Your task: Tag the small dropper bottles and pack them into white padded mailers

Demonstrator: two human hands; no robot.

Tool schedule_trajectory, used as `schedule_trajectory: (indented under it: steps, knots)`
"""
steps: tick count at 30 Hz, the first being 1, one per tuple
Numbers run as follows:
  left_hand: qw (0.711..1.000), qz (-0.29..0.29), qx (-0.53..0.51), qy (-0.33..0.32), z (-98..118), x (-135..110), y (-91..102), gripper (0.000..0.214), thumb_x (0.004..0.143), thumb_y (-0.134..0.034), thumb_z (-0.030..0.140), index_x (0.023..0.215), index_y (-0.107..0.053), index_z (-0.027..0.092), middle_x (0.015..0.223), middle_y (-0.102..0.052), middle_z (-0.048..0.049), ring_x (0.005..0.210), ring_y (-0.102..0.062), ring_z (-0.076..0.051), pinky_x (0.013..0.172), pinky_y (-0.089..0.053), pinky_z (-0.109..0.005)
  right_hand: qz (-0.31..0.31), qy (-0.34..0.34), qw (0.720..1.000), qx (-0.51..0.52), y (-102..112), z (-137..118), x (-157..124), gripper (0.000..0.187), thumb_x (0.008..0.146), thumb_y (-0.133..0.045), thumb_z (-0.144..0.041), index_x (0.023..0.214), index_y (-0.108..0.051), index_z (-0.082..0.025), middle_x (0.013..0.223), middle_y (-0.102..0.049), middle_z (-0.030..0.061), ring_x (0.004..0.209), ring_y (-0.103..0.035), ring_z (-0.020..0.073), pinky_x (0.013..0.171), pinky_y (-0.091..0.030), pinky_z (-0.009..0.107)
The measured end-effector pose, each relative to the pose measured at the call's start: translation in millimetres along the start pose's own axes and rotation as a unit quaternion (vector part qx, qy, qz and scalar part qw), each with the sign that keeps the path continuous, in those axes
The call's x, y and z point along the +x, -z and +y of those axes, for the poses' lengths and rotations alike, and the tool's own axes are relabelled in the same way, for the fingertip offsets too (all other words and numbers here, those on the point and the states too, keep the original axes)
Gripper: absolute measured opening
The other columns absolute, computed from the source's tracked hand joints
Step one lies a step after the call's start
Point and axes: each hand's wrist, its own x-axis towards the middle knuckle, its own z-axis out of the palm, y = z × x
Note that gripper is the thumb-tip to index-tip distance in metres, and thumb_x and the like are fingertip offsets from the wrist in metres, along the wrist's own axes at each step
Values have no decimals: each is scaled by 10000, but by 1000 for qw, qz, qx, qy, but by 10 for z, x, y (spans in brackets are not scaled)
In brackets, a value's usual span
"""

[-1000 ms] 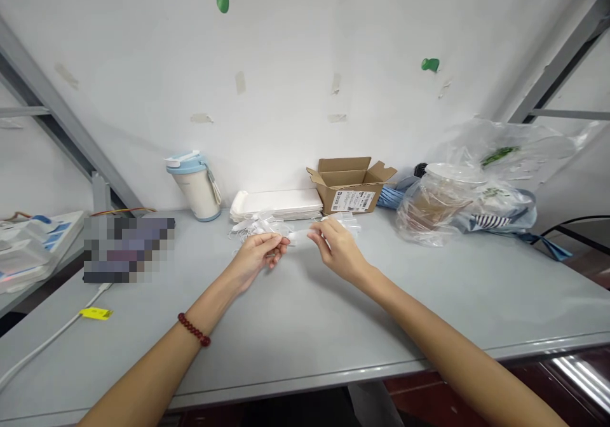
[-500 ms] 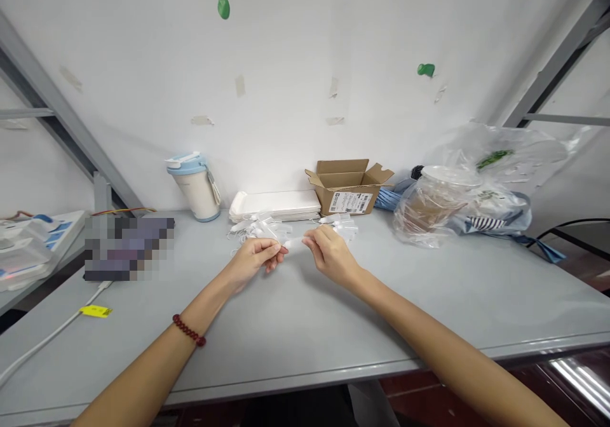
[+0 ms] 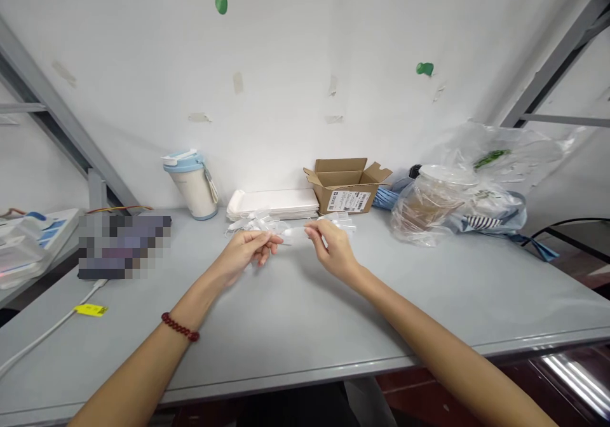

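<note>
My right hand (image 3: 331, 246) is closed in a pinch at the right end of a small clear plastic piece with a white end (image 3: 288, 232). That white end points left, toward my left hand (image 3: 248, 252). The thumb and forefinger of my left hand are pressed together just below and left of it; a thin line sticks out by the fingertips, too fine to name. Behind my left hand lies a pile of similar clear and white plastic pieces (image 3: 257, 221) with thin strings. A smaller group of them (image 3: 344, 221) sits behind my right hand, partly covered by it.
Along the wall stand a blue-lidded cup (image 3: 193, 185), a stack of flat white packages (image 3: 274, 203) and an open cardboard box (image 3: 345, 192). Plastic bags around a tub (image 3: 433, 204) are at the right. At the left a blurred-out dark device (image 3: 126, 249) and a white cable (image 3: 42, 338) lie on the grey table (image 3: 286, 325).
My left hand has drawn slightly left, away from my right hand, and the gap between them has widened. The white end now shows clear of my left fingers. The view has shifted a little.
</note>
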Motion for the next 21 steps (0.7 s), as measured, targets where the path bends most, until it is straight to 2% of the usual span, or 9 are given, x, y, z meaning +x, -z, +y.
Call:
schedule_trajectory:
  steps: [4, 9, 13, 21]
  knots:
    - [999, 34, -8, -5, 15, 5, 5, 344, 780, -607, 473, 810, -684, 139, 696, -565, -6, 504, -431, -66, 517, -359, -230, 3, -12, 1000, 6, 11, 34, 14, 207, 943, -385, -243, 873, -568, -176, 762, -624, 52, 709, -556, 153, 652, -426, 273]
    - [1000, 23, 1, -16, -4, 5, -28, 261, 736, -672, 402, 716, -643, 144, 628, -538, 16, 501, -429, -69, 497, -339, -220, -16, 13, 1000, -13, -57, 26, -29, 208, 941, -400, -259, 892, -582, -171, 765, -630, 59, 710, -558, 157, 649, -433, 276]
    - [999, 31, 8, -20, 3, 5, -25, 293, 734, -671, 383, 599, -562, 147, 574, -505, 31, 475, -417, -62, 497, -342, -220, -2, 25, 1000, -17, -80, -7, -45, 195, 939, -411, -243, 913, -585, -157, 785, -634, 72, 730, -565, 160, 655, -439, 275]
    - [999, 29, 46, 6, 32, 6, -40, 333, 727, -660, 445, 615, -539, 156, 585, -525, 21, 469, -458, -79, 449, -363, -221, 25, 24, 999, -20, -50, -27, -32, 185, 939, -405, -242, 936, -577, -174, 807, -635, 67, 750, -572, 166, 664, -447, 278]
